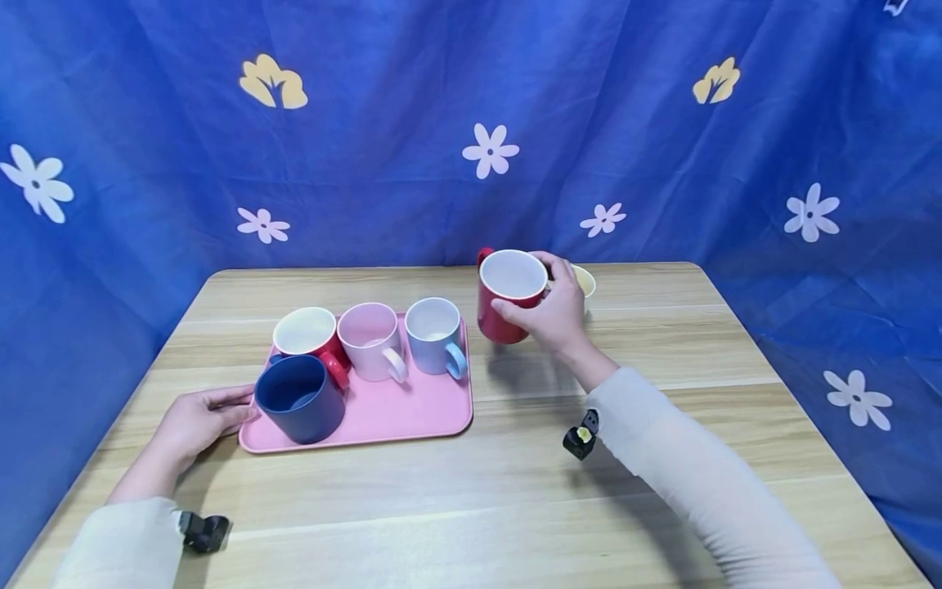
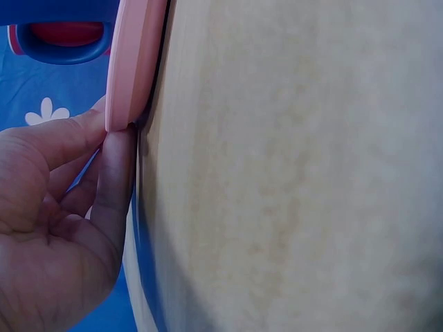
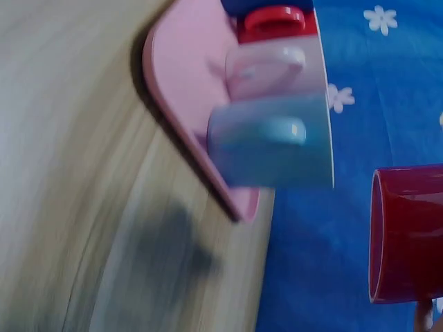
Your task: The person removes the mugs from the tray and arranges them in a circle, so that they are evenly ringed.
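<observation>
My right hand (image 1: pixel 559 319) grips a dark red mug (image 1: pixel 498 315) with a white inside by its side, thumb at the front. The mug is lifted over the table, right of the pink tray (image 1: pixel 419 409), its handle pointing away at the back left. At the tray's left edge my left hand (image 1: pixel 199 424) pinches the rim between thumb and fingers, as the left wrist view shows. On the tray stand a navy mug (image 1: pixel 312 413) in front, and behind it a red mug with a white inside (image 1: pixel 305 330), a pale pink mug (image 1: pixel 368 356) and a light blue mug (image 1: pixel 430 348).
A pale yellow cup (image 1: pixel 585 282) stands behind my right hand, mostly hidden by it. The wooden table (image 1: pixel 515 507) reaches back to a blue flowered curtain (image 1: pixel 412 164), which also hangs along both sides.
</observation>
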`<state>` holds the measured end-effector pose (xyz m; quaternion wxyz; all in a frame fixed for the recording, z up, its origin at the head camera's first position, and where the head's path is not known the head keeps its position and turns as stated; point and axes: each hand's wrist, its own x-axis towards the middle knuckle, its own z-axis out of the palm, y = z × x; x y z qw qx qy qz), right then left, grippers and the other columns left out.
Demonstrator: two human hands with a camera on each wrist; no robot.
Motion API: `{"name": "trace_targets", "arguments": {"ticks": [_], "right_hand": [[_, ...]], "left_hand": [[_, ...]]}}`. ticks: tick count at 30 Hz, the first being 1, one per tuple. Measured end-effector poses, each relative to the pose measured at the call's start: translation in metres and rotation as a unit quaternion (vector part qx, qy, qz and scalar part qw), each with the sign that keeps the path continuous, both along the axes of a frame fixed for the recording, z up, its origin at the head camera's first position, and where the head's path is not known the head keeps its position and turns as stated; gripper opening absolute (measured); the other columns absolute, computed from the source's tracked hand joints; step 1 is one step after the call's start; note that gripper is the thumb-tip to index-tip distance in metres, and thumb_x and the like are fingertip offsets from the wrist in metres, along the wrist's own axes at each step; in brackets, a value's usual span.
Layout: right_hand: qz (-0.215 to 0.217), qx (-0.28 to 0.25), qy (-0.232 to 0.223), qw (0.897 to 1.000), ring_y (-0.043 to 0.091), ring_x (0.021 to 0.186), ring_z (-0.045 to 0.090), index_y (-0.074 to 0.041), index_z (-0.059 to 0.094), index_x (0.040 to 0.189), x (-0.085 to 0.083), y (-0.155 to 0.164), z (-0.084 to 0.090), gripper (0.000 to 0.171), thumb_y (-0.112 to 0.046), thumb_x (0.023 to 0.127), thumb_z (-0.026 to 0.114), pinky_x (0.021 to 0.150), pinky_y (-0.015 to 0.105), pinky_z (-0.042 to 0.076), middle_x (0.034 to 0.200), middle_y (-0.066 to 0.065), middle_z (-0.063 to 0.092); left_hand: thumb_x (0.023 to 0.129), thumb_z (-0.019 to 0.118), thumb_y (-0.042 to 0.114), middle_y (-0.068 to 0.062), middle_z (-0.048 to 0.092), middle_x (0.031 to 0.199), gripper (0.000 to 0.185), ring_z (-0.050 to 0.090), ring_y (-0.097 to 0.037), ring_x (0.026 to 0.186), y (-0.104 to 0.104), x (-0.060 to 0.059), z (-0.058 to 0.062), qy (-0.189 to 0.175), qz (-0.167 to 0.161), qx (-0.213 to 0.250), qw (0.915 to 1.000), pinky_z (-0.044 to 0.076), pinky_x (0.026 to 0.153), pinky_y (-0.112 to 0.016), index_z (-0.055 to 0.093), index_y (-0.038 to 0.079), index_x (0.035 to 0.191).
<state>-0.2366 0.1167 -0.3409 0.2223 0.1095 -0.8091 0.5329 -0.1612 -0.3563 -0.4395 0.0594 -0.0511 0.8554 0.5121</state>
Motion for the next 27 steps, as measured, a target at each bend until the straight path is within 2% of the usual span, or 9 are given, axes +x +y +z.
{"name": "trace_targets", "arguments": {"ticks": [14,22,27], "right_hand": [[-0.114,-0.001,-0.029,0.993,0.025,0.110,0.049,-0.003,0.052,0.127,-0.016,0.061,0.000,0.076,-0.026,0.064,0.088,0.094,0.037,0.046,0.120,0.012,0.050],[-0.161,0.011,-0.030,0.986,0.026,0.113,0.047,-0.002,0.053,0.126,-0.022,0.087,-0.003,0.074,-0.024,0.065,0.088,0.095,0.037,0.045,0.121,0.013,0.050],[-0.186,0.012,-0.037,0.982,0.025,0.114,0.047,-0.002,0.051,0.127,-0.024,0.102,-0.004,0.075,-0.029,0.066,0.087,0.096,0.036,0.046,0.122,0.012,0.050]], "left_hand": [[0.085,0.074,0.015,0.019,0.065,0.090,0.060,0.063,0.002,0.079,-0.001,-0.002,-0.002,-0.001,0.003,0.009,1.0000,0.056,0.071,-0.019,0.047,-0.019,0.127],[0.084,0.074,0.015,0.019,0.065,0.089,0.059,0.063,0.002,0.079,-0.003,-0.002,-0.004,0.004,0.004,0.008,0.9999,0.056,0.070,-0.019,0.049,-0.018,0.126],[0.085,0.074,0.017,0.018,0.065,0.092,0.060,0.062,0.004,0.080,-0.003,-0.003,-0.005,0.002,0.004,-0.002,1.0000,0.055,0.071,-0.018,0.048,-0.017,0.127]]}}
